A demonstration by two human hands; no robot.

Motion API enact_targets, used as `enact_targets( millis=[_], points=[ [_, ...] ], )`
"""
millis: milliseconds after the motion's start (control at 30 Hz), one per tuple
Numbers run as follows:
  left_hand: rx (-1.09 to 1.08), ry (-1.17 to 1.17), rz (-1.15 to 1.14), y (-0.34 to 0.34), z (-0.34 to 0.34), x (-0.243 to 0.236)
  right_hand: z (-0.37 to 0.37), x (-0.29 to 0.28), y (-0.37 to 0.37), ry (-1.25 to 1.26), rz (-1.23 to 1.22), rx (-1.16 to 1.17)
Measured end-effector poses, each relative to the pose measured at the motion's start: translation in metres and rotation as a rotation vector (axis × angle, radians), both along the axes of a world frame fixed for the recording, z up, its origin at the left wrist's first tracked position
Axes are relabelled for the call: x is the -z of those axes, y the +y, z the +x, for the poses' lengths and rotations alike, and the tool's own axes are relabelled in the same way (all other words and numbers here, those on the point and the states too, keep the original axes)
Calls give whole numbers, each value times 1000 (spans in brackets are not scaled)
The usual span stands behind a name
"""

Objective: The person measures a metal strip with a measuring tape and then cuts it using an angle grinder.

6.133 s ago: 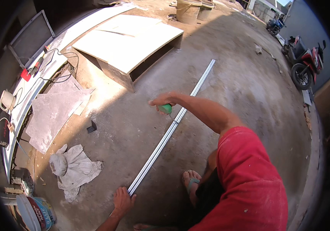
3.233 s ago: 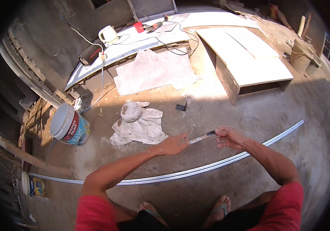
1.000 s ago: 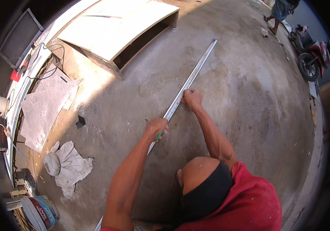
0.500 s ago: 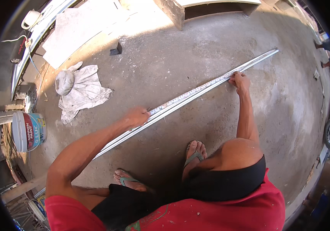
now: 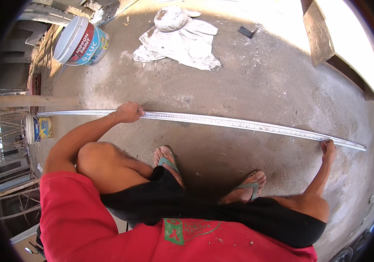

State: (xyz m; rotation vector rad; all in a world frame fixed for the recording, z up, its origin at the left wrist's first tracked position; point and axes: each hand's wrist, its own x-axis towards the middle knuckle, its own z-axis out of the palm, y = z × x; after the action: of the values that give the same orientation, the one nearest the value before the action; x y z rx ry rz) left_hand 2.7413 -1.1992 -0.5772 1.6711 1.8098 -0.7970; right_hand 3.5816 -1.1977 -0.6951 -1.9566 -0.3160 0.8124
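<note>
Sandals: a pair of green-strapped sandals (image 5: pixel 168 163) on the person's feet, nearest, standing apart on the floor (image 5: pixel 257 83).
Right hand: the right hand (image 5: pixel 328 147) is at the right, fingers pinched on the measuring tape (image 5: pixel 215 120) at the near edge of the strips, close to their right end.
Left hand: the left hand (image 5: pixel 129 112) is closed over tape and strips toward the left; the two hands are wide apart.
Measuring tape: pulled straight between the hands, lying along the metal strips (image 5: pixel 78 113); these run left to right on the floor beyond the feet.
Small tub: the blue and yellow tub (image 5: pixel 44 128) stands at the left, near the strips' left end; its contents cannot be made out.
Paint bucket: the larger white, red and blue bucket (image 5: pixel 84 46) stands far left; its inside does not show.
Cloth: a dusty white cloth (image 5: pixel 180 48), far, with a rounded bundle (image 5: pixel 171 18) on its far edge.
Black piece: a small angled black piece (image 5: pixel 246 32), far, right of the cloth.
Box: a board box (image 5: pixel 320 37) at the far right; its open side shows only a dark hollow.
Change: about three seconds ago a short length of tape was held up off the strips; now it lies along them; the hands are also farther apart.
</note>
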Motion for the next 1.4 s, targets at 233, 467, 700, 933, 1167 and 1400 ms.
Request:
enact_targets(
  millis=[233, 467, 700, 933, 1167, 1400],
  points=[
    [-46, 88, 104, -19, 15, 21, 13, -1, -3, -8, 15, -93],
    [-65, 106, 123, -30, 15, 12, -194, -135, 47, -912, -224, -986],
    [-24, 105, 93, -34, 12, 21, -475, -157, 45, -837, 228, -2206],
    [-34, 86, 81, -20, 18, 19, -681, -91, 17, -1072, -16, -2131],
    [-53, -16, 116, -39, -7, 28, -711, -75, 14, -1112, -170, -2326],
    [-98, 22, 86, -46, -131, 9, -718, -76, 15, -1061, -342, -2332]
  ],
)
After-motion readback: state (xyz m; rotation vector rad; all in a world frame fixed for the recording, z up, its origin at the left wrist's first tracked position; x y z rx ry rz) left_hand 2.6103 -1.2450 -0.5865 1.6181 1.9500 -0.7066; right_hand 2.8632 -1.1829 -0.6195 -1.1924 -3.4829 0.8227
